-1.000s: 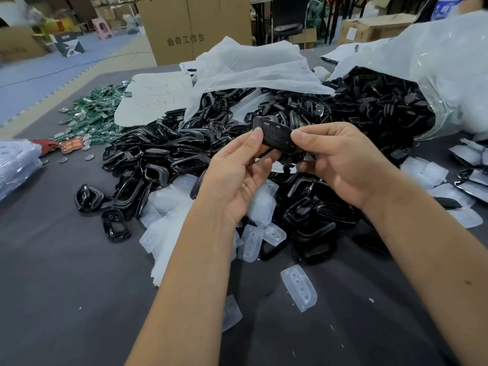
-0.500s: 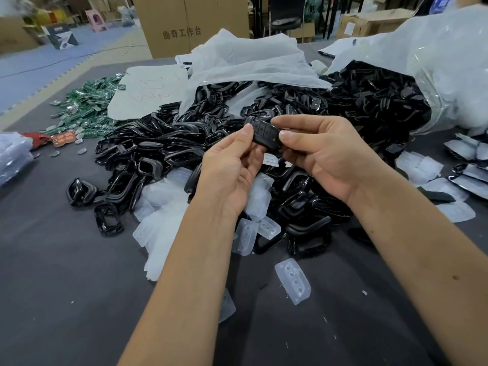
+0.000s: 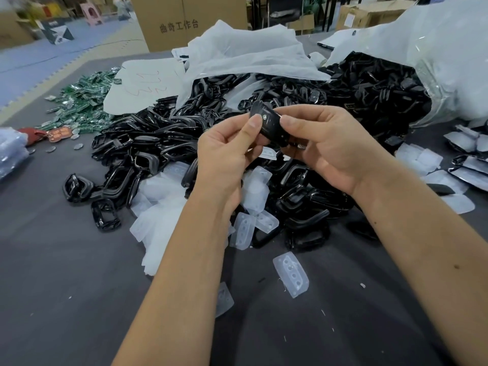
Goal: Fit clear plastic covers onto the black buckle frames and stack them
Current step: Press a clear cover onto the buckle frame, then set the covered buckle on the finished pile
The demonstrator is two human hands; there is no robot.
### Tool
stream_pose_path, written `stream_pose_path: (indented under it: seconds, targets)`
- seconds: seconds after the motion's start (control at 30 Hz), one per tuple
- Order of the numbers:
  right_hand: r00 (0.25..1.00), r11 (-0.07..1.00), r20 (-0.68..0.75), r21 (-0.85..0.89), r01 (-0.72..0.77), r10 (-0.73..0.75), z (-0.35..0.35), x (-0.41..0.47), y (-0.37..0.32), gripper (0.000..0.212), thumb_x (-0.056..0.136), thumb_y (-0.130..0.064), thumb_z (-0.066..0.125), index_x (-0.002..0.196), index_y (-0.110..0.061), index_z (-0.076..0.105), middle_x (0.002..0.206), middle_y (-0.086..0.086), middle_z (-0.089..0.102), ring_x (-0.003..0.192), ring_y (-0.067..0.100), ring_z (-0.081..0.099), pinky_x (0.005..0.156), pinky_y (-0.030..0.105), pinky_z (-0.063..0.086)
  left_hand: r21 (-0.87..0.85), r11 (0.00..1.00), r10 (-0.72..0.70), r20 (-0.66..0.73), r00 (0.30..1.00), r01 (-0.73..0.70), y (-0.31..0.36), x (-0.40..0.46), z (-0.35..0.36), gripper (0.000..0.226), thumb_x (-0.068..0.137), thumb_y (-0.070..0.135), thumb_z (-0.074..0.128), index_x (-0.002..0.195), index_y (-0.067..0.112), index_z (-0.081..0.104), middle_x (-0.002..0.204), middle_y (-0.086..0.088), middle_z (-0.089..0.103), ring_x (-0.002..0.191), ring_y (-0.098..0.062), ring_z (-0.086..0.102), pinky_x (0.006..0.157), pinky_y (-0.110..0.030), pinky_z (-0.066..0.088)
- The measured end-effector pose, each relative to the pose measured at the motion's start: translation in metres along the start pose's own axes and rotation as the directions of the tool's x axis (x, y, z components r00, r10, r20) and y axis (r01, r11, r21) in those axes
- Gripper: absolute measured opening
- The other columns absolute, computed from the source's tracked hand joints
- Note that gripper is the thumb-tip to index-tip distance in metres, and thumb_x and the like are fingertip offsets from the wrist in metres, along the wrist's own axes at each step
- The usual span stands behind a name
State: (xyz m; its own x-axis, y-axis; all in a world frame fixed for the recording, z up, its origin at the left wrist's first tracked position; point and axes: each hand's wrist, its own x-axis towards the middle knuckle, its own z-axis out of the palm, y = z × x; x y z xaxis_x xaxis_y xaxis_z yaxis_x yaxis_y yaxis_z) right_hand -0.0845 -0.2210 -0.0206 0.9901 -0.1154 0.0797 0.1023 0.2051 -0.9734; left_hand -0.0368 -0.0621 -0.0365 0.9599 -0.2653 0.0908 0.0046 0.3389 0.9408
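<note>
Mid-fit, by the look of it: one black frame (image 3: 268, 124) held up above the heap, pinched between both hands. Left hand (image 3: 224, 151) with fingers (image 3: 254, 125) curled in, thumb tip pressing the frame's near face; right hand (image 3: 327, 146) clamped on the opposite edge, thumb on top and the other fingers tucked underneath. Whether a clear cover already sits on this frame cannot be told; a small pale mark shows on its face, nothing more.

Very early in the job, judging from the counter (image 3: 66, 273). Left to do: a big pile of bare frames (image 3: 158, 143) sprawling across the middle, and many more dark parts spilling from the plastic bag (image 3: 449, 62) at right. Loose covers (image 3: 163, 207) heaped just below the hands, one cover (image 3: 290, 273) lying alone nearer the body, apart from the rest.

Possibly done: a few flat pieces (image 3: 470, 167) at the far right edge, dark rims with pale faces, overlapping one another; too small and cropped to call a proper stack of fitted frames. No tidy stack anywhere else in view.

Off to the left, unrelated to this step: green circuit boards (image 3: 81, 101) scattered beside a white sheet (image 3: 145, 83). Cardboard box (image 3: 184, 19) behind.
</note>
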Motion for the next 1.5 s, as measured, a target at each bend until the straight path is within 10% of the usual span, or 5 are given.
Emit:
stream_pose_path:
  seconds: [0.43, 0.67, 1.03, 1.27, 1.5]
  targets:
    - [0.969, 0.993, 0.223, -0.027, 0.117, -0.108, -0.024, -0.005, -0.010, 0.020, 0.083, -0.006, 0.071, 0.094, -0.014, 0.084, 0.099, 0.008, 0.080, 0.097, 0.021, 0.076, 0.088, 0.030, 0.059, -0.169, 0.984, -0.029, 0.180, 0.983, 0.060, 0.002, -0.002, -0.008, 0.022, 0.073, 0.013, 0.080, 0.094, 0.020, 0.080, 0.096, 0.000, 0.076, 0.084, -0.011, 0.069, 0.071, -0.023, 0.056]
    - [0.968, 0.863, 0.201, -0.451, 0.226, -0.149, -0.039, -0.005, -0.019, 0.027, 0.081, 0.002, 0.080, 0.102, -0.015, 0.083, 0.096, 0.022, 0.078, 0.086, 0.034, 0.073, 0.093, 0.040, 0.060, 0.182, 0.958, 0.180, 0.217, 0.959, -0.221, 0.000, 0.000, -0.008, 0.025, 0.084, -0.012, 0.075, 0.098, 0.009, 0.076, 0.080, -0.005, 0.072, 0.070, -0.015, 0.067, 0.075, -0.028, 0.061]
    - [0.924, 0.874, 0.375, -0.424, 0.239, -0.070, -0.050, -0.014, -0.034, 0.029, 0.073, -0.005, 0.082, 0.098, -0.019, 0.084, 0.091, 0.010, 0.080, 0.087, 0.015, 0.074, 0.088, 0.023, 0.059, 0.223, 0.949, 0.114, 0.411, 0.904, -0.222, 0.005, -0.004, -0.012, 0.020, 0.080, -0.006, 0.078, 0.093, 0.009, 0.073, 0.090, -0.007, 0.076, 0.088, -0.022, 0.071, 0.090, -0.039, 0.058]
    - [0.955, 0.423, 0.290, -0.860, 0.286, -0.056, -0.034, -0.013, -0.043, 0.029, 0.082, 0.002, 0.082, 0.089, -0.026, 0.083, 0.080, -0.013, 0.077, 0.079, 0.000, 0.072, 0.081, 0.022, 0.059, 0.563, 0.756, 0.116, 0.387, 0.915, -0.334, -0.007, 0.002, -0.006, 0.017, 0.078, -0.006, 0.084, 0.085, 0.007, 0.075, 0.082, -0.002, 0.077, 0.080, -0.023, 0.073, 0.081, -0.040, 0.062]
    - [0.945, 0.277, 0.216, -0.919, 0.282, -0.246, -0.059, -0.049, -0.030, 0.028, 0.081, 0.008, 0.074, 0.095, -0.016, 0.079, 0.089, -0.006, 0.073, 0.085, 0.010, 0.067, 0.082, 0.029, 0.053, 0.654, 0.646, 0.191, 0.361, 0.913, -0.394, -0.024, -0.008, 0.033, 0.020, 0.079, 0.000, 0.083, 0.082, 0.020, 0.078, 0.077, 0.003, 0.075, 0.074, -0.021, 0.072, 0.073, -0.043, 0.061]
